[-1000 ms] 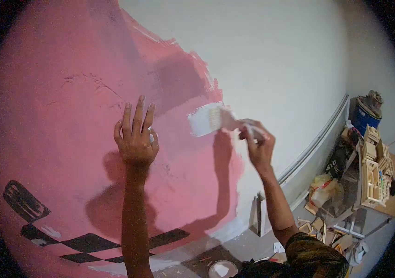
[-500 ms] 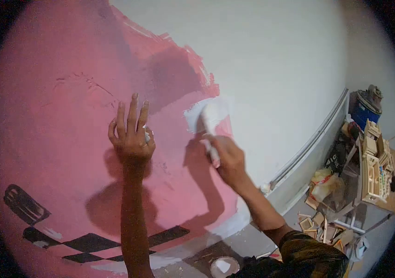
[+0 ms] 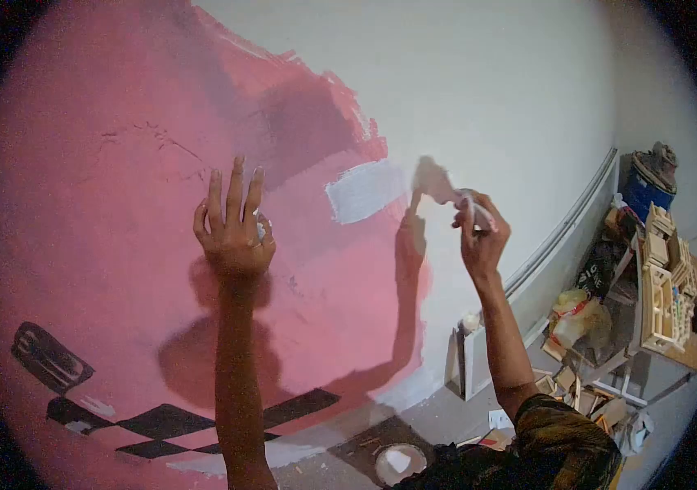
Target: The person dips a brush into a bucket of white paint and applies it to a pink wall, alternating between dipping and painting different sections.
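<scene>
The left hand [image 3: 232, 233] lies flat against the pink-painted wall [image 3: 103, 212], fingers spread and pointing up, grasping nothing; a small pale object shows at its thumb side, too small to make out. The right hand [image 3: 481, 233] is clenched around the handle of a white-coated flat paintbrush [image 3: 438, 184]; the handle is mostly hidden inside the fist, and the bristles are blurred, so whether they touch the wall cannot be told. The brush sits just right of a fresh white rectangular paint patch [image 3: 361, 192] on the pink; beyond it the wall is white [image 3: 487, 90]. A black checkered pattern [image 3: 177, 420] runs low on the wall; a round paint tin [image 3: 397, 464] is cut off at the bottom edge; wooden clutter [image 3: 663, 286] crowds the right.
</scene>
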